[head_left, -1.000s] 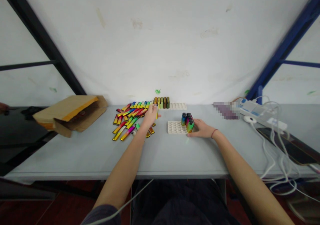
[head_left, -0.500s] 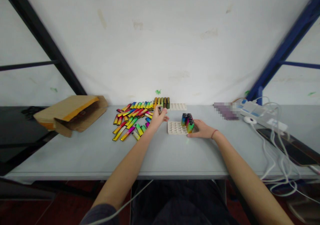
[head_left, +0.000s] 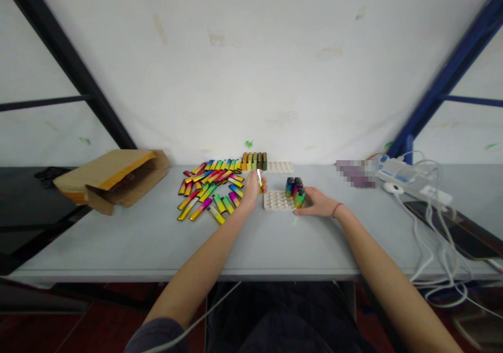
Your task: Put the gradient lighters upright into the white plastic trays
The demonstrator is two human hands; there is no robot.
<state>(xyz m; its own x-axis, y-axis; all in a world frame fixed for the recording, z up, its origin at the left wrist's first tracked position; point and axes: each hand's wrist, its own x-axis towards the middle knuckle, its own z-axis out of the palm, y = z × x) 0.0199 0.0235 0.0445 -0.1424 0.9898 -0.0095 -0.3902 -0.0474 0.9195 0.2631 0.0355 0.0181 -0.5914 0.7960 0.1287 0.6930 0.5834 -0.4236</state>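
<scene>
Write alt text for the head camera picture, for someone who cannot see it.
A person's left hand holds a shiny rainbow lighter above a white slotted tray, while the right hand steadies the tray beside a cluster of upright lighters. A loose pile of lighters lies to the left on the grey table.

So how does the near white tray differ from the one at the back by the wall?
The near tray holds dark-capped lighters at its right end; the far tray holds yellow-green ones at its left. The right hand touches the near tray; nothing touches the far tray. Both are white with mostly empty sockets.
</scene>
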